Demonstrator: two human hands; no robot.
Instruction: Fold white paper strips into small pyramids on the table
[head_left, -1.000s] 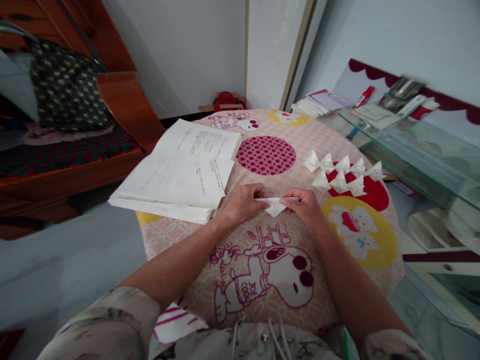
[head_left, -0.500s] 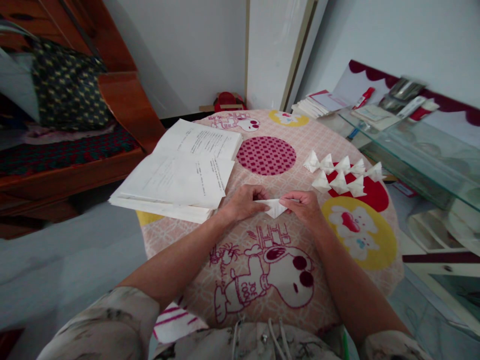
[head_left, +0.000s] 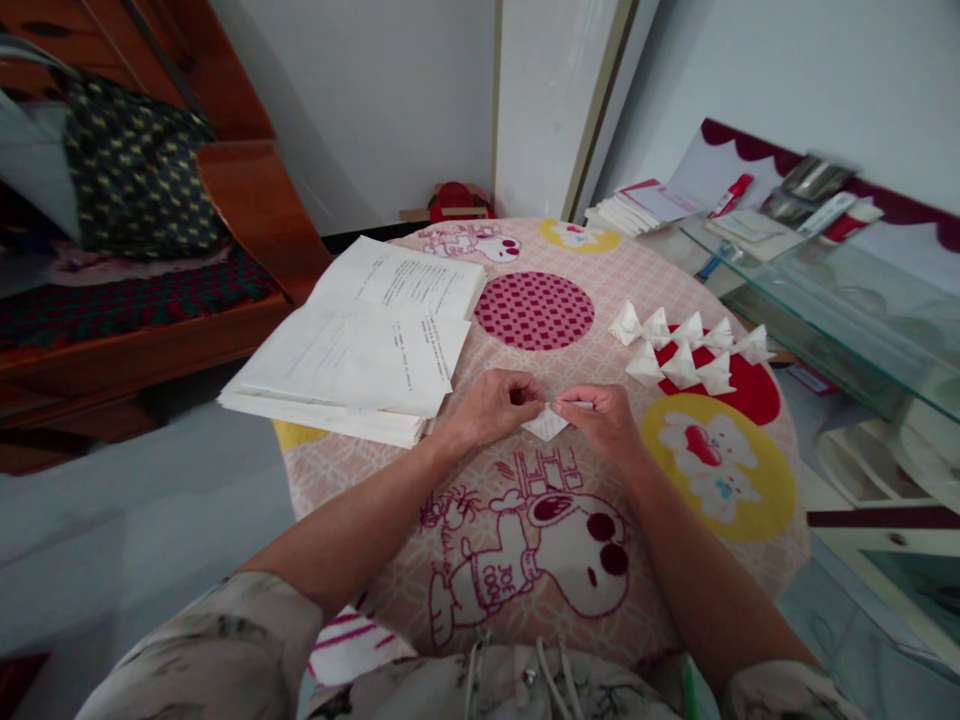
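A small folded piece of white paper [head_left: 547, 425] is held between my two hands, its pointed lower end toward me. My left hand [head_left: 499, 405] pinches its upper left part with thumb and forefinger. My right hand [head_left: 598, 412] grips the upper edge near the middle, with a strip of paper showing past the fingers. To the right stand several folded white paper pieces [head_left: 681, 366] in two rows, with peaked tips. An open book [head_left: 352, 345] with printed pages lies to the left of my hands.
A patterned cloth covers the round table [head_left: 517, 375]. At the right is a glass shelf [head_left: 840, 290] carrying a red marker [head_left: 730, 196] and a metal container [head_left: 814, 180]. Against the left side stands a wooden bench [head_left: 247, 215] with a dark patterned bag [head_left: 135, 170] on it.
Both hands have come closer together on the paper. My right fingers have shifted left along its upper edge, and the paper's point sits slightly lower.
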